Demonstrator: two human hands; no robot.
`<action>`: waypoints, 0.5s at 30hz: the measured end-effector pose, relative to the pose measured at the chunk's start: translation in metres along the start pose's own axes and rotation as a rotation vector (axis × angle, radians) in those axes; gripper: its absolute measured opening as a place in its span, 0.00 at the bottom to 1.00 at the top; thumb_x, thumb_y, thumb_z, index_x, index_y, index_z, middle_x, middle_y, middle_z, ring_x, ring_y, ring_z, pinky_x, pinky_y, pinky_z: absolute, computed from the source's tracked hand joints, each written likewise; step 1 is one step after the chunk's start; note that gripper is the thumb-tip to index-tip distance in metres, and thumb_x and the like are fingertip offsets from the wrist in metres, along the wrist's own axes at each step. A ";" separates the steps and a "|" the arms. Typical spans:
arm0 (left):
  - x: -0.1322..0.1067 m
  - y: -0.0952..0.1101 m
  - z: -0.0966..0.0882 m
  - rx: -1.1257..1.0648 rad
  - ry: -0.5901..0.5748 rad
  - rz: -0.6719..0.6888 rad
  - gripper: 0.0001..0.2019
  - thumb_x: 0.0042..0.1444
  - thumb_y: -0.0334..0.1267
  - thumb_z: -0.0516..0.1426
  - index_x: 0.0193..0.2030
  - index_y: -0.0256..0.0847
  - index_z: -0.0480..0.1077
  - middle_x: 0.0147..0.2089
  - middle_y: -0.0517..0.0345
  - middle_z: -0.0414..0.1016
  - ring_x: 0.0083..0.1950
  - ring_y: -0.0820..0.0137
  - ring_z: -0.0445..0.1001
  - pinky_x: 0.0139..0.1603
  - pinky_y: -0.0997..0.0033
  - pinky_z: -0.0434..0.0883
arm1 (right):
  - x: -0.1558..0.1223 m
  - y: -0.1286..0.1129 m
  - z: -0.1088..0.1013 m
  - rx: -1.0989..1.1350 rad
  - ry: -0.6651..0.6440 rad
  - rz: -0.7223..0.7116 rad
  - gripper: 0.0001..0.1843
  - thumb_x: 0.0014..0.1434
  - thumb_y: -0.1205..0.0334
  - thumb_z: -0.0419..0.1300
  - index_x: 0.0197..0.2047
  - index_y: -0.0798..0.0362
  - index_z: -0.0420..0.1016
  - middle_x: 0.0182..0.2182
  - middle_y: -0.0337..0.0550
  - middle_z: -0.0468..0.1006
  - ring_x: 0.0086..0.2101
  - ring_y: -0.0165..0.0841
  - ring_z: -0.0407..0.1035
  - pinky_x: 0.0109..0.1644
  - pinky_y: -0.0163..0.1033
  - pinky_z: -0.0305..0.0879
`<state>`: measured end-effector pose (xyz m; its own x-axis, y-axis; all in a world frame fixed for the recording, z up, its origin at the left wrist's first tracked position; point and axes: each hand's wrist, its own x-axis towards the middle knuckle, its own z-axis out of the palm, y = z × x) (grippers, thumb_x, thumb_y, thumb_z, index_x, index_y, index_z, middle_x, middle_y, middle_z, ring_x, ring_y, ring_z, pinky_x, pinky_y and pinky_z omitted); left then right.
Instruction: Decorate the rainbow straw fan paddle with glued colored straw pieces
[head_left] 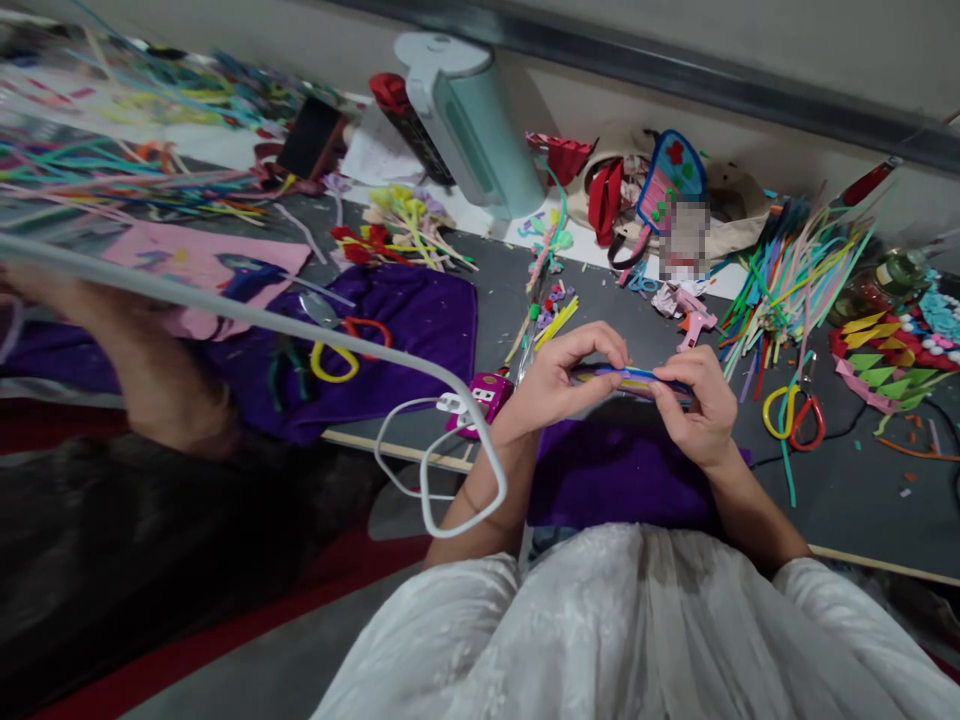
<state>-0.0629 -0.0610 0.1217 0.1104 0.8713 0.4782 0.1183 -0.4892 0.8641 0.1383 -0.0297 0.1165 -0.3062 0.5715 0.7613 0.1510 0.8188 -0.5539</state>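
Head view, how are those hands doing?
Left fingers and right fingers pinching thin multicoloured piece. Purple cloth below. White cable loops in front of left forearm, clear of piece.

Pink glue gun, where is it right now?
In the head view, the pink glue gun is right of centre, just beyond the right hand and left of the colourful pipe cleaners.

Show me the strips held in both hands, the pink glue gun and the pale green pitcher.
Held strips (pixel 637 377), head view: their exposed middle.
Pink glue gun (pixel 697 318), head view: its body.
Pale green pitcher (pixel 484 135), head view: side of its body.
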 end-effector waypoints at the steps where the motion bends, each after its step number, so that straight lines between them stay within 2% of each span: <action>1: 0.000 -0.001 0.000 -0.010 -0.003 0.004 0.06 0.60 0.39 0.65 0.37 0.41 0.74 0.37 0.55 0.77 0.41 0.68 0.76 0.52 0.61 0.76 | 0.000 0.000 0.000 0.003 0.001 -0.004 0.04 0.64 0.67 0.61 0.42 0.49 0.75 0.34 0.42 0.77 0.35 0.36 0.72 0.39 0.45 0.70; 7: -0.001 -0.005 0.001 -0.044 0.003 0.061 0.04 0.60 0.36 0.65 0.36 0.40 0.75 0.36 0.55 0.77 0.41 0.68 0.76 0.53 0.61 0.76 | -0.001 -0.001 0.002 0.075 0.010 -0.021 0.08 0.62 0.70 0.62 0.44 0.49 0.76 0.34 0.42 0.77 0.35 0.35 0.71 0.40 0.45 0.69; 15: 0.000 0.000 0.001 -0.061 -0.004 -0.006 0.07 0.60 0.39 0.65 0.33 0.40 0.74 0.35 0.55 0.76 0.40 0.68 0.75 0.53 0.60 0.76 | -0.001 -0.002 0.003 0.071 -0.004 0.008 0.06 0.63 0.68 0.62 0.43 0.48 0.76 0.33 0.41 0.77 0.35 0.36 0.71 0.40 0.45 0.69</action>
<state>-0.0624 -0.0609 0.1213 0.1137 0.8741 0.4722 0.0587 -0.4804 0.8751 0.1354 -0.0325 0.1159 -0.3092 0.5775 0.7555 0.0867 0.8083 -0.5824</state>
